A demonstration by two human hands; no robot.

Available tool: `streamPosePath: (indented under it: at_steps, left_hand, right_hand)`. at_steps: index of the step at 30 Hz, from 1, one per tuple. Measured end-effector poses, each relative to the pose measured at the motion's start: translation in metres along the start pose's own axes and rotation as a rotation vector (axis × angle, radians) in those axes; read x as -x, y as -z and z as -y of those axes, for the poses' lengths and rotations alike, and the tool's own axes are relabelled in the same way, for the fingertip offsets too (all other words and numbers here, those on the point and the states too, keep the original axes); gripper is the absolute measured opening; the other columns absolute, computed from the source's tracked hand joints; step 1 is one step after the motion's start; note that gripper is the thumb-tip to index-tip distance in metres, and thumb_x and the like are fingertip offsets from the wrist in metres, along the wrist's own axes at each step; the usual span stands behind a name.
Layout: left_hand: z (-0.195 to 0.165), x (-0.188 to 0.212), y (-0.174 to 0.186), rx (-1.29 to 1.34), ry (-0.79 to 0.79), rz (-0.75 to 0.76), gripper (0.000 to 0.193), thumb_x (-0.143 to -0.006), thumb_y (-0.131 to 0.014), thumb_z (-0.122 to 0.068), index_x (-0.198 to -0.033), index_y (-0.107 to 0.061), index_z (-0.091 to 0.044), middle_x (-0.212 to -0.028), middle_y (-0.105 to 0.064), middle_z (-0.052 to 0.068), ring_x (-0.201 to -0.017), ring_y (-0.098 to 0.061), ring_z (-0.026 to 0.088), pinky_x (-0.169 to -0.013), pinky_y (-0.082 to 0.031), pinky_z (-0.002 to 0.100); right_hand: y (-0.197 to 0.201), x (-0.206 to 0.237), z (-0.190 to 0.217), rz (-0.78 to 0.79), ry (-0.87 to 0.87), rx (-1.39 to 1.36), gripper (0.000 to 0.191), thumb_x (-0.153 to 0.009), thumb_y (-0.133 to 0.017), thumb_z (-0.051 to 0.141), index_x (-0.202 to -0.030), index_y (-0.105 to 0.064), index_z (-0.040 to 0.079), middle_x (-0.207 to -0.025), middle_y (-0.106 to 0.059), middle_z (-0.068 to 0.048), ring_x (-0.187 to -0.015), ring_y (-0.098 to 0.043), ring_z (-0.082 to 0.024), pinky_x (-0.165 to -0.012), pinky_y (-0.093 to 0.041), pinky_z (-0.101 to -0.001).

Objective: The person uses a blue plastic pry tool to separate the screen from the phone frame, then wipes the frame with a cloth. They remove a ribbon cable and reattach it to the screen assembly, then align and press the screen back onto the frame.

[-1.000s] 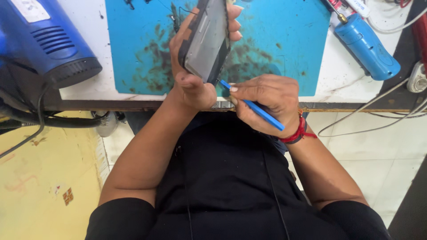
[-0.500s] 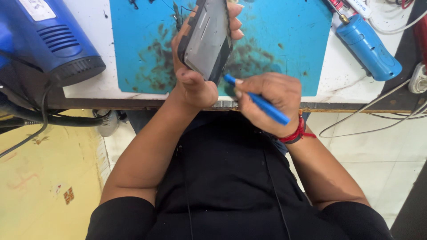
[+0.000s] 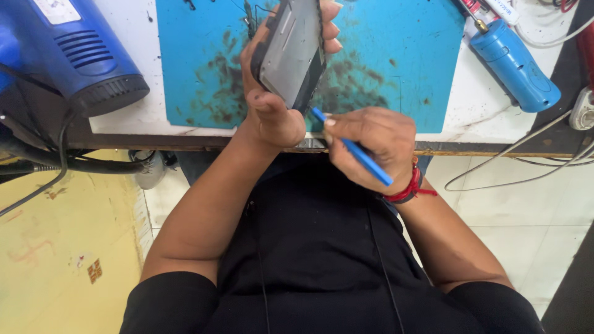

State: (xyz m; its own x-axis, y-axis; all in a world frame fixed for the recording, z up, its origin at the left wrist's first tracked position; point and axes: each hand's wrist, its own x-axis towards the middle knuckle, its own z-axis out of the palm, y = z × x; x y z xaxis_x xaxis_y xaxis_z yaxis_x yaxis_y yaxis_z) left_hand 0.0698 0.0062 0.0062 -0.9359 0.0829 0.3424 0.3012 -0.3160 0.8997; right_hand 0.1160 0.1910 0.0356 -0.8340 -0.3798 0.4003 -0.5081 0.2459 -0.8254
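Note:
My left hand (image 3: 275, 105) grips a dark phone (image 3: 292, 52) with a grey back panel, holding it upright and tilted above a stained blue work mat (image 3: 383, 62). A thin blue pry tool (image 3: 352, 148) is pinched in my right hand (image 3: 371, 145), its tip touching the phone's lower edge. A red thread bracelet (image 3: 408, 188) circles my right wrist. Both hands hover over the near edge of the white workbench (image 3: 476, 117).
A large blue hot air gun (image 3: 74, 49) lies at the bench's left, its black cable (image 3: 62, 164) hanging below. A blue cylindrical tool (image 3: 513, 65) lies at the right, with thin white wires (image 3: 520, 161) trailing off the edge. Yellow floor left, white tiles right.
My right hand and the pry tool have shifted slightly, with the tip staying at the phone's lower edge. My left hand keeps the same hold on the phone.

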Motion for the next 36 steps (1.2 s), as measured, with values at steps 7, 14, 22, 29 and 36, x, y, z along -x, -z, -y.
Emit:
streamPosePath:
  at_steps: [7,14,22,29,36]
  left_hand:
    - [0.010,-0.009,-0.012,0.045,0.033,-0.038,0.106,-0.087,-0.039,-0.088,-0.145,-0.045,0.000,-0.139,-0.061,0.016,-0.118,-0.068,0.020,-0.103,-0.060,0.035]
    - [0.006,0.004,0.006,0.070,0.043,-0.056,0.106,-0.087,-0.039,-0.087,-0.146,-0.050,0.000,-0.138,-0.065,0.014,-0.110,-0.068,0.018,-0.097,-0.057,0.034]
    - [0.005,-0.001,0.005,0.127,0.099,-0.050,0.106,-0.088,-0.037,-0.089,-0.145,-0.051,-0.001,-0.135,-0.064,0.012,-0.114,-0.066,0.017,-0.099,-0.055,0.034]
    - [0.007,-0.001,0.008,0.033,0.027,-0.049,0.107,-0.086,-0.040,-0.088,-0.144,-0.052,0.000,-0.134,-0.066,0.014,-0.112,-0.071,0.018,-0.098,-0.059,0.035]
    - [0.010,0.009,0.002,0.085,0.037,-0.017,0.108,-0.085,-0.043,-0.088,-0.149,-0.050,-0.001,-0.139,-0.064,0.014,-0.117,-0.069,0.018,-0.100,-0.055,0.036]
  right_hand:
    - [0.014,-0.005,-0.004,-0.043,-0.095,-0.068,0.017,-0.089,-0.072,-0.004,-0.105,-0.073,0.000,-0.095,-0.076,-0.011,-0.084,-0.078,-0.021,-0.074,-0.060,-0.0279]
    - [-0.006,-0.003,0.001,-0.012,0.043,0.107,0.017,-0.088,-0.074,-0.003,-0.104,-0.074,0.002,-0.097,-0.076,-0.013,-0.085,-0.076,-0.024,-0.074,-0.060,-0.0311]
    - [-0.002,-0.007,0.006,-0.087,-0.104,0.015,0.015,-0.091,-0.076,-0.003,-0.104,-0.074,0.002,-0.096,-0.077,-0.013,-0.082,-0.076,-0.021,-0.069,-0.058,-0.0289]
    - [-0.014,0.003,0.011,-0.062,0.003,0.061,0.013,-0.089,-0.076,-0.001,-0.101,-0.072,0.000,-0.094,-0.076,-0.014,-0.078,-0.075,-0.024,-0.071,-0.057,-0.0295]
    - [-0.016,0.018,0.020,-0.157,-0.331,-0.245,0.009,-0.096,-0.074,0.001,-0.105,-0.074,-0.001,-0.091,-0.075,-0.010,-0.077,-0.070,-0.014,-0.067,-0.054,-0.0242]
